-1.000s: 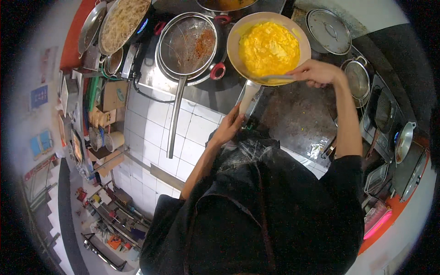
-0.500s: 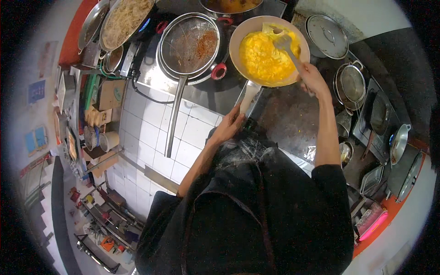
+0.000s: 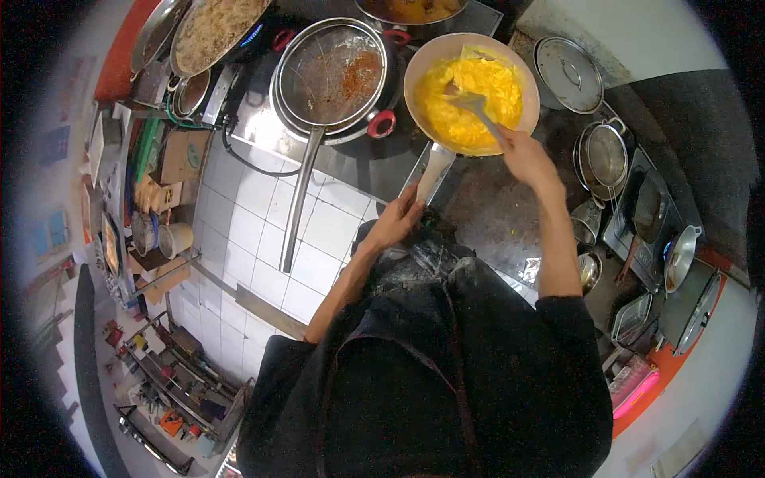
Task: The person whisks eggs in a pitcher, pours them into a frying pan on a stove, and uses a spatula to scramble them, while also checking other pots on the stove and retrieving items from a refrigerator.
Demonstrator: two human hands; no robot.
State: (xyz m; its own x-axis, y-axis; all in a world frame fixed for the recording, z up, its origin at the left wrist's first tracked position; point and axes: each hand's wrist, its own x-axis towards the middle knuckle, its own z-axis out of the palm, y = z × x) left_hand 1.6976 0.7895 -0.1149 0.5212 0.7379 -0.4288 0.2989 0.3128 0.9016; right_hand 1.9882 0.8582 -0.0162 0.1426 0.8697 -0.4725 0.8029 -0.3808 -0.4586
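A light-coloured frying pan holds soft yellow scrambled eggs. Its pale handle points toward me, and my left hand is closed around it. In my right hand is a grey spatula, gripped by its handle. The spatula's blade sits among the eggs near the pan's middle, where a patch of bare pan shows. Just left of the pan, a long-handled mesh strainer with brown crumbs rests over a pot with red handles.
Food fries in a wok at far left, and another pot stands behind. A lidded pot, nested strainers and a second stove with a small pan line the right. White floor tiles show at left.
My right hand has moved the spatula leftward and slightly down through the eggs, which have gathered toward the pan's right. My left hand keeps its hold on the handle.
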